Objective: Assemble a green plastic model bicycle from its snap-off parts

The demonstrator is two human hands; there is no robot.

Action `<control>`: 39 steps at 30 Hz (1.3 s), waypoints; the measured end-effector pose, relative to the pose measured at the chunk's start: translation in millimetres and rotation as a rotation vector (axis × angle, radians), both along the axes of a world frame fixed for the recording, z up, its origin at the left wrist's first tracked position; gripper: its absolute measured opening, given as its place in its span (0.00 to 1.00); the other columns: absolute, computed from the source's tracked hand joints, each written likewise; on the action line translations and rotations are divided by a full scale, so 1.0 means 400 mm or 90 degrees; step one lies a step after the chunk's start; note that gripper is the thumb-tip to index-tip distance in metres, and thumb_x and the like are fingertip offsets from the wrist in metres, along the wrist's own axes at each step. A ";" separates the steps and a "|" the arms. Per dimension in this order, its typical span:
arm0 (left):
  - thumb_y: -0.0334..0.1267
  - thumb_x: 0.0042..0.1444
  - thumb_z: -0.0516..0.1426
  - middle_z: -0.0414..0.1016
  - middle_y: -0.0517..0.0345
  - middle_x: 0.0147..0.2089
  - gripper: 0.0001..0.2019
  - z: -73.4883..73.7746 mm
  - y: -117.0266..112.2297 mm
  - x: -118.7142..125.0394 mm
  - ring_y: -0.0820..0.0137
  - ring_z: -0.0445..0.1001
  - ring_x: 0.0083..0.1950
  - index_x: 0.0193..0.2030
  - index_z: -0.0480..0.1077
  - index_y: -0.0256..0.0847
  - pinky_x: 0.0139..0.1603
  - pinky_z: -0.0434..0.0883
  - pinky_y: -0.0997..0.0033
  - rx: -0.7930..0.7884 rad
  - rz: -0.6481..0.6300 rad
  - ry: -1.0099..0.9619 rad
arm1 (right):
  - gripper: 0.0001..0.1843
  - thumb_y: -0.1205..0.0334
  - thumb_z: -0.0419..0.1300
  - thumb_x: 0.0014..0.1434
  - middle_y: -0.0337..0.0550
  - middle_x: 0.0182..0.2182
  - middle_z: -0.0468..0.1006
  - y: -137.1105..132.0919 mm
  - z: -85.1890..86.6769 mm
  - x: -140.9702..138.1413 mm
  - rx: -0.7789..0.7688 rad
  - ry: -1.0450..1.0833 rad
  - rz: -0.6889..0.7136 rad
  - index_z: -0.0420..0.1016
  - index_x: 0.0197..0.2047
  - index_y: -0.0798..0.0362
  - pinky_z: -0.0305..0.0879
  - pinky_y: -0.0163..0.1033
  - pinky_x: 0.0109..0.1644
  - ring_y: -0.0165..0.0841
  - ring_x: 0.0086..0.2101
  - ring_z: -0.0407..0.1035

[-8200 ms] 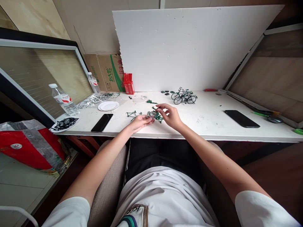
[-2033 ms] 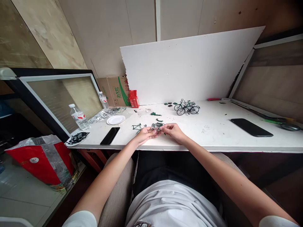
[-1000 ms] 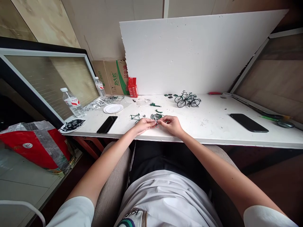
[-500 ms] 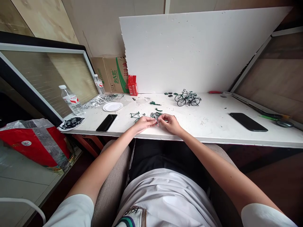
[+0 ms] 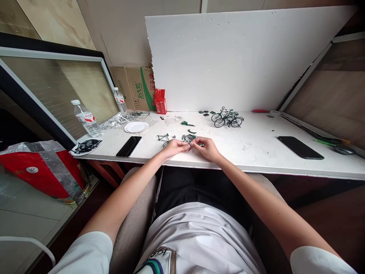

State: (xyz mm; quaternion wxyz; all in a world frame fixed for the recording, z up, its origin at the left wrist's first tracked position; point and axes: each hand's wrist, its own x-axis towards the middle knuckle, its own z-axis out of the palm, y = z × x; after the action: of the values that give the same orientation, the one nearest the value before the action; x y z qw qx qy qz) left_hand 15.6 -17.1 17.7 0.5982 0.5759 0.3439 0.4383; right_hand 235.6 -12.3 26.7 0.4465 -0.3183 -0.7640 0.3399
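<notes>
My left hand [image 5: 173, 147] and my right hand [image 5: 207, 148] meet over the near edge of the white table [image 5: 256, 146]. Both pinch a small green and silver model bicycle part [image 5: 188, 139] held between their fingertips. A loose green bicycle frame [image 5: 163, 138] lies just left of my left hand. Another small green piece [image 5: 186, 123] lies farther back. Finished green model bicycles [image 5: 227, 117] stand at the back of the table, beyond my right hand.
A black phone [image 5: 129, 146] lies left of my hands, another phone [image 5: 300, 147] to the right. White paper plates [image 5: 136, 126], water bottles [image 5: 86, 118], a red box [image 5: 160, 101], a cardboard box [image 5: 134, 88] and a white foam board [image 5: 242, 57] sit behind.
Both hands stay pinched together on the small part at the table's near edge. The view has shifted slightly; nothing else on the table has moved.
</notes>
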 end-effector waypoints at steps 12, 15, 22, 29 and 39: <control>0.51 0.43 0.77 0.87 0.46 0.43 0.26 -0.005 0.005 -0.001 0.61 0.82 0.46 0.44 0.86 0.34 0.62 0.73 0.53 0.013 0.003 0.028 | 0.21 0.41 0.71 0.60 0.46 0.35 0.86 0.012 -0.008 0.007 -0.126 0.050 0.025 0.84 0.40 0.53 0.72 0.42 0.48 0.38 0.37 0.78; 0.50 0.42 0.77 0.87 0.46 0.42 0.25 -0.009 0.009 -0.002 0.61 0.82 0.45 0.43 0.86 0.34 0.61 0.73 0.53 0.009 0.000 0.025 | 0.22 0.41 0.72 0.58 0.46 0.35 0.85 0.013 -0.009 0.007 -0.139 0.066 0.018 0.84 0.41 0.53 0.72 0.42 0.46 0.37 0.35 0.77; 0.50 0.42 0.77 0.87 0.46 0.42 0.26 -0.005 0.006 -0.004 0.61 0.82 0.45 0.44 0.86 0.33 0.62 0.73 0.53 0.008 -0.002 0.036 | 0.21 0.42 0.72 0.59 0.44 0.33 0.84 0.023 -0.017 0.014 -0.156 0.069 0.067 0.85 0.40 0.53 0.70 0.41 0.45 0.36 0.35 0.76; 0.50 0.42 0.77 0.87 0.45 0.43 0.26 0.005 -0.003 -0.003 0.60 0.83 0.47 0.44 0.85 0.33 0.65 0.73 0.50 0.009 -0.004 0.048 | 0.23 0.40 0.73 0.56 0.44 0.33 0.83 0.016 -0.007 0.016 -0.176 0.066 0.076 0.86 0.40 0.53 0.69 0.42 0.43 0.35 0.33 0.74; 0.49 0.40 0.78 0.87 0.45 0.43 0.26 0.007 -0.005 -0.002 0.60 0.83 0.47 0.43 0.85 0.33 0.65 0.73 0.51 0.000 0.002 0.052 | 0.25 0.39 0.73 0.55 0.45 0.34 0.83 0.024 -0.016 0.018 -0.191 0.066 0.067 0.85 0.40 0.54 0.70 0.41 0.42 0.34 0.33 0.73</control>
State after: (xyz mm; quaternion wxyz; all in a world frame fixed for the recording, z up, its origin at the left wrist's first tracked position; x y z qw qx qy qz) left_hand 14.9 -19.3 20.5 0.5832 0.5927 0.3687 0.4156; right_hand 242.8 -2.8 20.3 0.4146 -0.3229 -0.6961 0.4891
